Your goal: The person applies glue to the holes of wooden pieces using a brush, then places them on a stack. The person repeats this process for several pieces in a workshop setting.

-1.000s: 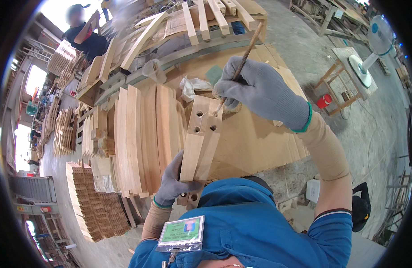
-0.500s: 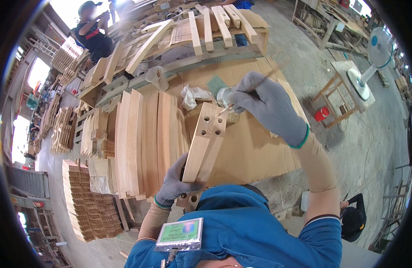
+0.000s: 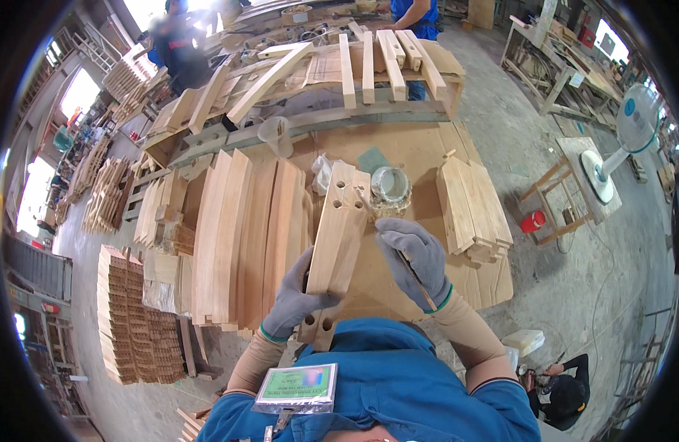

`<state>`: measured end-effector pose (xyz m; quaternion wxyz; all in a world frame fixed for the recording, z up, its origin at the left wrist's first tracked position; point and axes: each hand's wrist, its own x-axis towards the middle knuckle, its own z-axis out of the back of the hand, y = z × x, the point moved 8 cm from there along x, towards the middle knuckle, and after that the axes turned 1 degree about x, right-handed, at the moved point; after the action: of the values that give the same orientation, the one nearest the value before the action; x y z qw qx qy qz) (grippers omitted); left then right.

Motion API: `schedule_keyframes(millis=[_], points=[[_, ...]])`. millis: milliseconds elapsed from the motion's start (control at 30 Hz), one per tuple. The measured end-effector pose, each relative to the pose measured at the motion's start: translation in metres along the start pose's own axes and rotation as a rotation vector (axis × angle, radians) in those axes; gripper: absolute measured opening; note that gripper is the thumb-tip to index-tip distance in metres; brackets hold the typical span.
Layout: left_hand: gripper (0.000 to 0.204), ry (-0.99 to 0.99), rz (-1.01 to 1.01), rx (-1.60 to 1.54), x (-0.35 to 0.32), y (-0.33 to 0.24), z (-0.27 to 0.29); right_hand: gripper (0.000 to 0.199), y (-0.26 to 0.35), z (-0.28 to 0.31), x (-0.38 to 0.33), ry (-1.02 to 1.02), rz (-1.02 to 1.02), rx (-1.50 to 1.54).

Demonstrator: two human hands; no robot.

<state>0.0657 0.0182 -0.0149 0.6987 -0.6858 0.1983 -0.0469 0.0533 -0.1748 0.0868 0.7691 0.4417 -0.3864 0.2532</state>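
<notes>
Right hand (image 3: pixel 415 254) has drawn back, seemingly off the board (image 3: pixel 339 228).

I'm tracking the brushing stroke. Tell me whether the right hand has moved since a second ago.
Yes. The right hand has drawn back toward the person, from past the drilled plank end to beside its middle.

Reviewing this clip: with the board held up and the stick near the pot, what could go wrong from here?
The left hand alone grips the drilled board, which could tip onto the glue pot close by. The stick in the right hand may drip across the worktable.
</notes>
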Motion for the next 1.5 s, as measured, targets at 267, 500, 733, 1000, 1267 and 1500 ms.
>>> schedule_keyframes(millis=[267, 500, 733, 1000, 1267, 1500], points=[[0.085, 0.009, 0.019, -0.022, 0.006, -0.003, -0.003, 0.019, -0.001, 0.007, 0.004, 0.15, 0.138, -0.056], [0.084, 0.038, -0.014, -0.097, 0.013, -0.007, -0.001, 0.011, -0.054, 0.013, -0.009, 0.008, -0.16, -0.019], [0.074, -0.074, -0.037, -0.14, 0.036, -0.034, 0.012, 0.031, -0.08, -0.012, -0.037, 0.03, -0.632, 0.508], [0.058, -0.076, -0.077, -0.303, 0.085, -0.083, 0.012, 0.079, -0.046, -0.074, -0.015, 0.353, -0.646, 0.307], [0.045, 0.021, -0.012, -0.632, 0.14, -0.111, 0.033, 0.083, -0.154, -0.042, 0.072, 0.187, -0.573, 0.176], [0.048, -0.107, 0.047, -0.554, 0.196, -0.112, 0.096, 0.077, -0.31, -0.089, 0.208, 0.16, -0.436, -0.118]])
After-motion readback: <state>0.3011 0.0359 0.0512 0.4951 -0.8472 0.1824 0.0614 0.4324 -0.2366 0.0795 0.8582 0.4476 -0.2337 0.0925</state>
